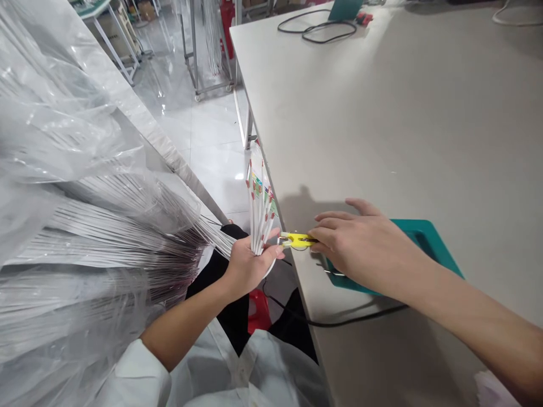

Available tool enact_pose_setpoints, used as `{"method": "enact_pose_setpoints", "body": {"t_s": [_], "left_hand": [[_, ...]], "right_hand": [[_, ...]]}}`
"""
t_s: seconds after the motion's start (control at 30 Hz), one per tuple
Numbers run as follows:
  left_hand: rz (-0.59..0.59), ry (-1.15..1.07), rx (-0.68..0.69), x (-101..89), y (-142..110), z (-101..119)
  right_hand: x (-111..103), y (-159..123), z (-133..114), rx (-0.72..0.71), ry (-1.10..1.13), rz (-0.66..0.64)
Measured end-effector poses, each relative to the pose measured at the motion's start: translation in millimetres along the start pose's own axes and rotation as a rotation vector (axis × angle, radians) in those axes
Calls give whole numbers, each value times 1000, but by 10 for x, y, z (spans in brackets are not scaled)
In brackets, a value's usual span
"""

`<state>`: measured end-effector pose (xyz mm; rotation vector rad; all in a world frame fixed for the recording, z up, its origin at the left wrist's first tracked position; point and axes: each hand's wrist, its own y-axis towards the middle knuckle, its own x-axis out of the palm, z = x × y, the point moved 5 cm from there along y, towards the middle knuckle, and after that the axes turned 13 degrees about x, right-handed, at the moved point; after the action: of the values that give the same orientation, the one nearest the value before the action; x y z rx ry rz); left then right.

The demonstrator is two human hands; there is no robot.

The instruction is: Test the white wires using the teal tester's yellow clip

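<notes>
My left hand (250, 261) is closed around a bundle of white cables (256, 217), whose red-tipped ends fan upward beside the table edge. Between its thumb and forefinger, a cable end seems to meet a small yellow two-pronged tool (299, 240); the exact contact is too small to make out. My right hand (356, 240) grips the other end of that tool, with its fingers over the tabletop. Beneath the right hand lies a green tray (441, 249), partly covered by the hand and forearm.
Long white cables (106, 226) in clear plastic wrap fill the left side. A black cord (356, 322) crosses the near part of the pale table (403, 124). Farther back lies a looped black cable (322, 31). A red stool (258, 311) is below, and a metal rack (195, 62) stands behind.
</notes>
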<state>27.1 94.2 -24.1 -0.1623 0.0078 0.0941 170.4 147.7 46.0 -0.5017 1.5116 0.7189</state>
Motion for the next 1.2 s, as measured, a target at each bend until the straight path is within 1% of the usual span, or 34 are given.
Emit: {"method": "enact_pose_setpoints", "body": {"t_s": [0.13, 0.3, 0.43, 0.63, 0.9, 1.0, 1.07, 1.17, 1.2], "left_hand": [[-42, 57, 33, -12, -3, 6], [-44, 65, 44, -3, 11, 19], [-26, 42, 5, 8, 3, -25], [-1, -48, -25, 12, -9, -85], [19, -77, -42, -46, -48, -10], [33, -73, -49, -101, -89, 32], [39, -88, -33, -139, -118, 64], [20, -114, 16, -183, -162, 123], [9, -121, 27, -195, -178, 142]], "right_hand": [[33, 1, 21, 7, 23, -6], [24, 3, 26, 24, 104, -41], [41, -17, 16, 92, 24, -90], [97, -55, -18, 90, -24, -84], [133, -59, 14, 98, -25, -78], [34, -63, -17, 73, 25, -9], [-96, -76, -98, 71, 85, 94], [-257, -119, -272, 147, 216, 269], [-262, -130, -336, 176, 277, 286]]}}
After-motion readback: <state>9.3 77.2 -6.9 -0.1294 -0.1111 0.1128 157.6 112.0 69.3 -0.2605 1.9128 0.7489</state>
